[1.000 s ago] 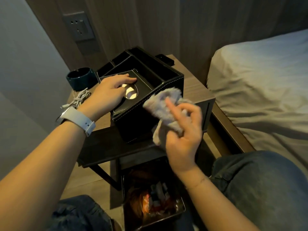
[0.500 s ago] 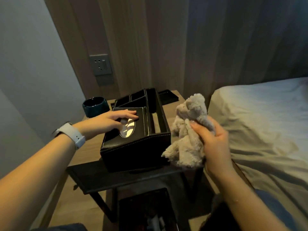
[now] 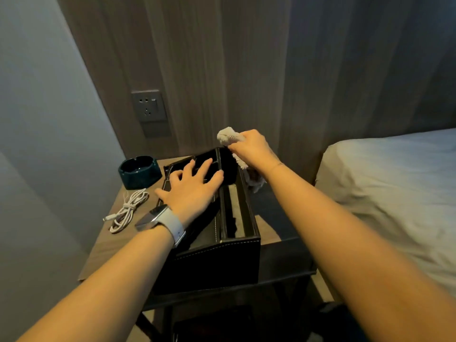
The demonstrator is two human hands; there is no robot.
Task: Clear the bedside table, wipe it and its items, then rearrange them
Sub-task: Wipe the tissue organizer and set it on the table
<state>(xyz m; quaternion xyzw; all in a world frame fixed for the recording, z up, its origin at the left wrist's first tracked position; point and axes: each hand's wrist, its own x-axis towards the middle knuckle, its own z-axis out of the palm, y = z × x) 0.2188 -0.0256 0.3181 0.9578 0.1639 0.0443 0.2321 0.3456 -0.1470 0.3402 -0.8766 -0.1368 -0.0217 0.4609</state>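
1. Right hand (image 3: 249,146), half a second ago holding the cloth (image 3: 228,137) up beside the organiser box (image 3: 222,255), now reaches to its far end, fingers closed round the cloth.
2. Left hand (image 3: 192,188) stays flat on the box top, fingers spread wide, bracing.
3. Judgement: wiping the box, which sits on the bedside table (image 3: 103,243), has begun.
4. Ashtray (image 3: 139,170) and coiled cable (image 3: 128,209) lie left of the box.
5. Cloth contact point is hidden by the hand; compartments too dark to read.
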